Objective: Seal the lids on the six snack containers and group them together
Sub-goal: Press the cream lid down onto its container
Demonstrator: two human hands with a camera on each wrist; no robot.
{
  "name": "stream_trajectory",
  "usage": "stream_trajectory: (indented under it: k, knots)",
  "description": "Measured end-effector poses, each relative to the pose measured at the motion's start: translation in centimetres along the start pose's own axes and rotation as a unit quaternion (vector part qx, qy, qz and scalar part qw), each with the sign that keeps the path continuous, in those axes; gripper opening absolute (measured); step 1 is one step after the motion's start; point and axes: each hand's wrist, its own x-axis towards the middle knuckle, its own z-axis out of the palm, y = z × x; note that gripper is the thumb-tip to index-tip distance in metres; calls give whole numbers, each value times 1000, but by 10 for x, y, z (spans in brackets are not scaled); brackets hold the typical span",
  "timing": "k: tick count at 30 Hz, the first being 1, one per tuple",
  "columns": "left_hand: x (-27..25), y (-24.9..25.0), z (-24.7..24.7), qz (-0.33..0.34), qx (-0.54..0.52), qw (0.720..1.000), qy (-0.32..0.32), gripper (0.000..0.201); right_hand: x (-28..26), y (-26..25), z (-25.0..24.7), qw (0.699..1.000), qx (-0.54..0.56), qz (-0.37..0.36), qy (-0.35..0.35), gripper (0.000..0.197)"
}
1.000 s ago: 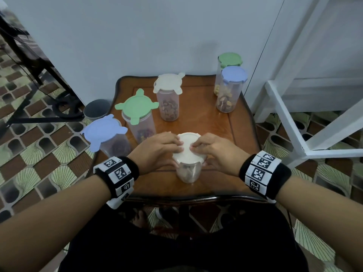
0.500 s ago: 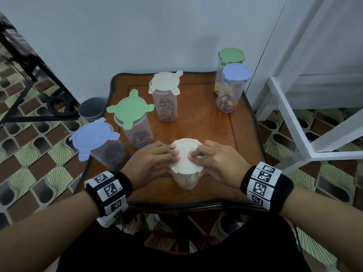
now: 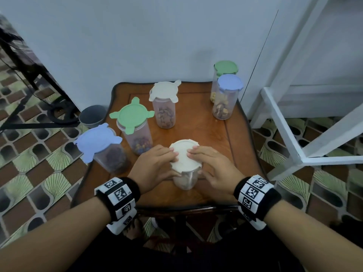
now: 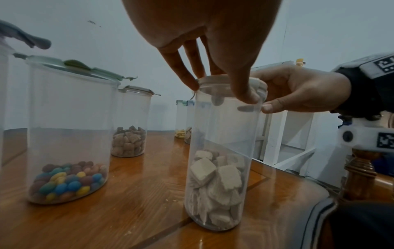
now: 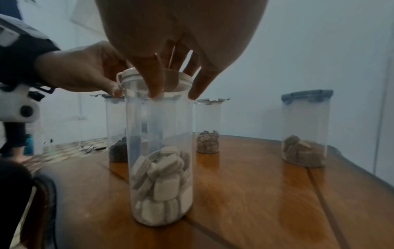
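A clear container of pale snack pieces (image 3: 185,180) stands near the front edge of the wooden table (image 3: 208,132), with a cream lid (image 3: 183,154) on it. My left hand (image 3: 167,162) and right hand (image 3: 204,161) curl over that lid from either side, fingers on top and thumbs at the rim. The wrist views show the left hand (image 4: 215,67) and right hand (image 5: 170,64) pinching the lid's edge. Three containers have their lid tabs sticking out: blue (image 3: 96,141), green (image 3: 131,114) and cream (image 3: 165,92). Two with clipped lids, green (image 3: 225,67) and blue (image 3: 229,84), stand together at the back right.
A grey bin (image 3: 92,115) sits on the tiled floor left of the table. A white frame (image 3: 290,134) stands close on the right, a black stand (image 3: 29,71) at far left, and the wall is right behind the table.
Both hands have stayed on the cream lid, with the fingers shifting slightly along its rim. The container has not moved on the table. The head view has shifted a little.
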Motion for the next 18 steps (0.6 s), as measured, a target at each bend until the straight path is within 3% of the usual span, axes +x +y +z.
stream_trajectory:
  k: [4,6,8,12,15,18]
  knots:
    - [-2,22,-1,-41,30,998,23,54,-6,-16,14,994,40,93,41,55]
    - [-5,29,1,-69,-1,997,29,50,-9,-22,21,983,50,159,80,55]
    - [-10,31,1,-86,-55,994,30,46,-11,-26,26,973,81,202,75,58]
    - [-14,35,-6,-134,-186,973,17,41,-10,-28,29,966,90,232,70,71]
    - [-11,41,-11,-162,-215,963,4,41,-4,-31,31,963,62,250,76,86]
    - [-8,43,-14,-172,-219,960,-2,42,0,-33,35,968,-32,237,71,86]
